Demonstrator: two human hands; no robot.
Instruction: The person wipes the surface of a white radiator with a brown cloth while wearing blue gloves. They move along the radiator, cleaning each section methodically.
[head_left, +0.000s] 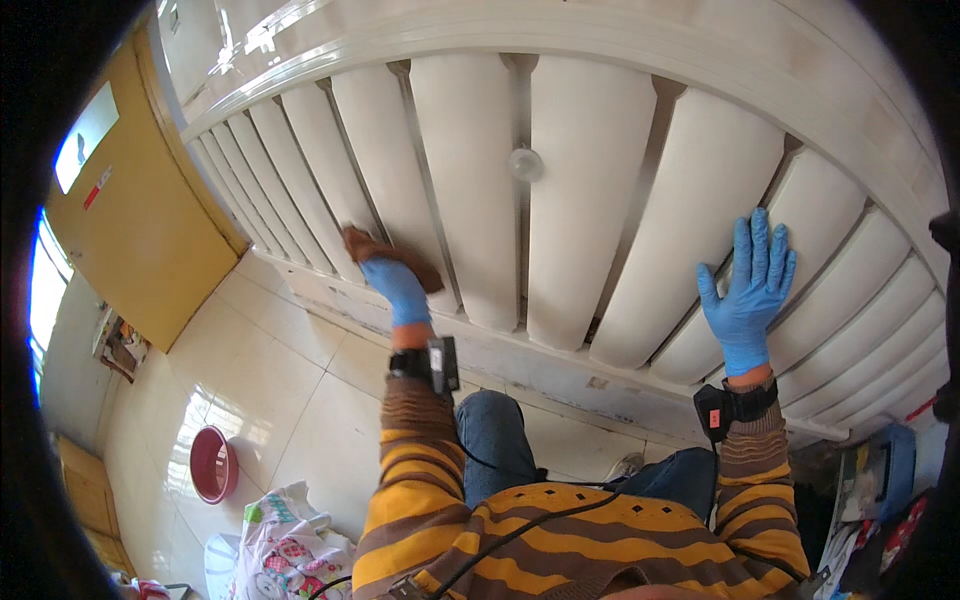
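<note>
A long white radiator (585, 202) with broad upright columns and dark gaps stretches before me. My left hand (397, 289), in a blue glove, is bunched around a brown cloth (409, 262). It holds the cloth against the lower part of the columns, left of the middle; both look slightly blurred. My right hand (746, 296), also gloved in blue, lies flat on the columns at the right with its fingers spread and nothing held. A small translucent round knob (526, 163) sits at a gap near the middle.
A maroon plastic basin (213, 465) stands on the tiled floor (300, 420) at lower left, near a printed cloth bag (289, 540). A yellow door (142, 202) is at far left. Blue container (898, 469) and clutter fill the lower right. A black cable (525, 525) crosses my torso.
</note>
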